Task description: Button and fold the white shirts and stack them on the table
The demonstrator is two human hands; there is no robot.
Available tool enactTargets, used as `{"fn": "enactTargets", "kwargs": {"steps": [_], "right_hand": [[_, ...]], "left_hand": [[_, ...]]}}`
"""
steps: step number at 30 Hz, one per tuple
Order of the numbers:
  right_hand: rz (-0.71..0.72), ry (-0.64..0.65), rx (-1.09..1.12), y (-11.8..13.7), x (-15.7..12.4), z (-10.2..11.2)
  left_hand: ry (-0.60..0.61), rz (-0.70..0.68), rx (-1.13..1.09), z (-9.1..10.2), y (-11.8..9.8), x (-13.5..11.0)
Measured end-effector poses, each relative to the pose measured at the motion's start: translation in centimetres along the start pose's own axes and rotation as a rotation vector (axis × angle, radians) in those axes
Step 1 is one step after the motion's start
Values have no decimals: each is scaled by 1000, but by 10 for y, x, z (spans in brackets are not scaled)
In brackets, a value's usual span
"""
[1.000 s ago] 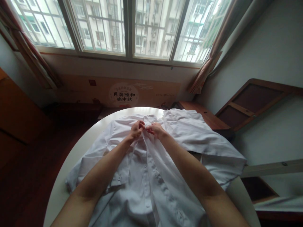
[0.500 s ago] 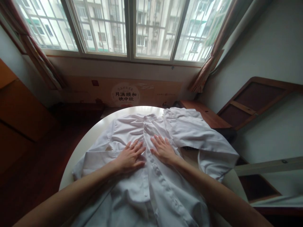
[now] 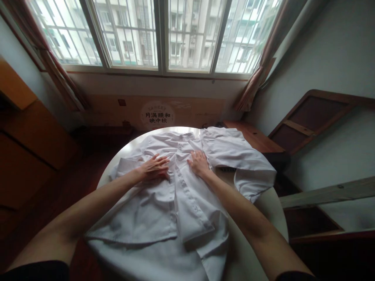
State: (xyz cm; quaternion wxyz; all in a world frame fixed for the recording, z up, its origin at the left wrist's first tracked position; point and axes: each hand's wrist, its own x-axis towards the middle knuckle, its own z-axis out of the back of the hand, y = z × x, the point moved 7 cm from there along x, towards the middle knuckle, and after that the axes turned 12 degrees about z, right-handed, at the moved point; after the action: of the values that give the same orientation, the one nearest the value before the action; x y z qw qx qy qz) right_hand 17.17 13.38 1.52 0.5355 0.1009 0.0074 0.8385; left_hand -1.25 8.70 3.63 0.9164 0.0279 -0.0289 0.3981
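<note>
head view: at the left edge of the frame stands an orange-brown cabinet (image 3: 35, 136), and just beyond it, upper left, a curtain (image 3: 55, 72) is gathered aside, probably so that daylight can reach the room. across the lower middle lies a white shirt (image 3: 190, 207), spread front side up on a round table (image 3: 271, 210); its lower left part reaches past the rim, apparently because the garment takes up more room than the top offers there. the left hand (image 3: 154, 167) rests palm down on the shirt's left half, fingers a little apart and pinching nothing that shows; such a flat hold seems meant to press the fabric against the surface rather than grip it. between the hands runs the button strip (image 3: 171, 199), with the two front edges parting toward the hem. above it, top centre, is the barred window (image 3: 161, 39), the likely reason for the table's bright far edge. the right hand (image 3: 199, 162) lies palm down on the other half, fingers loosely spread and likewise grasping nothing visible, so the pair appears to steady both sides of the chest evenly. right of it, layered white cloth (image 3: 234, 150) covers the table's far right; whether this belongs to the same garment i cannot tell. a dark item (image 3: 228, 169) peeks from under its near edge, too hidden to identify. farther right, a brown desk (image 3: 258, 136) stands behind the table.
</note>
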Motion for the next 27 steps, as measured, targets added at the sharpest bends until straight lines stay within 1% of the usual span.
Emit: {"fn": "enactTargets", "kwargs": {"steps": [2,4,6,8,9,10,12,14,15,17,18,20,22,24,25,26,27], "right_hand": [[52,-72,14,17,-23,19],[122,-90,71,35,-60,36],[152,-13,163,47,-105,43],[126,130,274,54,-149,39],[102,184,313,56,-167,36],[74,220,336,58,-181,33],[40,230,337,63,-198,28],[45,201,321,70,-203,26],[57,180,326,73,-203,26],[57,108,379,72,-199,31],[28,55,419,65,-197,35],[-75,-73,523,43,-193,47],[-203,-251,634,12,-189,65],[-297,-466,708,-15,-188,91],[-315,-551,717,-22,-186,106],[-306,-601,705,-24,-184,122],[-262,-606,677,-19,-180,138]], "left_hand": [[-91,4,49,18,-14,-12],[-162,57,15,35,-35,-35],[-173,141,-73,43,-58,-64],[-114,191,-140,35,-81,-93],[-86,205,-152,28,-90,-106],[-67,215,-157,19,-98,-116],[-42,222,-153,0,-105,-127],[-35,206,-148,-15,-106,-130],[-36,196,-151,-19,-104,-130],[-46,194,-163,-21,-100,-130],[-49,196,-171,-20,-99,-131],[-37,196,-188,-15,-99,-134],[-27,190,-188,-11,-104,-139],[-16,203,-167,-12,-110,-141],[-6,202,-150,-14,-113,-141],[13,185,-135,-16,-117,-140],[41,159,-133,-18,-119,-139]]}}
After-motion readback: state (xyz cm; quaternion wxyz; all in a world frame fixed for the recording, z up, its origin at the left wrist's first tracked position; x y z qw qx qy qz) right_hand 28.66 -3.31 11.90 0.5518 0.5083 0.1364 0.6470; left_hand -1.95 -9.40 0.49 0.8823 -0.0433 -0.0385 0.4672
